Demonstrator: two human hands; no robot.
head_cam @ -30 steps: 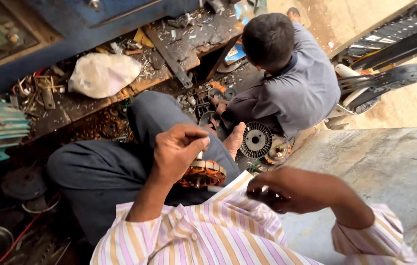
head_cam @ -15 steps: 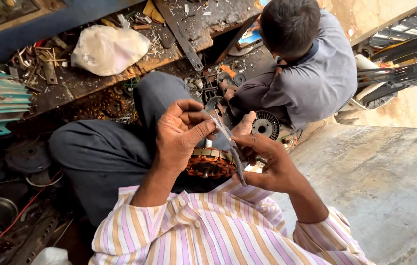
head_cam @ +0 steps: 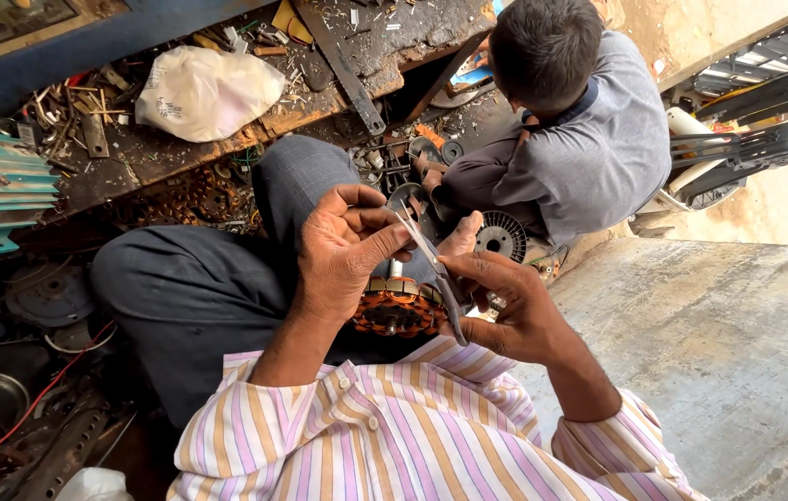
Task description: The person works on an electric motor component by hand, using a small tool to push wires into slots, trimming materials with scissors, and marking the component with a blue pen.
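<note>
While you sit cross-legged, the head view shows a round motor stator (head_cam: 398,311) with orange copper windings resting on your lap, at about 6 o'clock from both hands. Your left hand (head_cam: 343,255) has its fingers (head_cam: 371,218) curled and closed on the upper end of a thin pale strip (head_cam: 431,269), thumb pressed against it. Your right hand (head_cam: 505,306) pinches the lower part of the same strip, fingers closed around it, just at 3 o'clock of the stator.

Judging from its look, the strip is light, thin and bendy, likely to kink or slip if you squeeze it at the tip, so hold it close to the working end with both hands, as you do. The stator looks dense and heavy for its size, stiff at its metal core, but its windings seem delicate and easy to nick; grip it by the outer laminated rim, not by the coils.

At 12 o'clock, another person in a grey shirt (head_cam: 589,139) crouches, with a finned round part (head_cam: 502,234) beside them. At 10 o'clock, a white plastic bag (head_cam: 204,88) lies on a littered wooden board (head_cam: 162,158).
</note>
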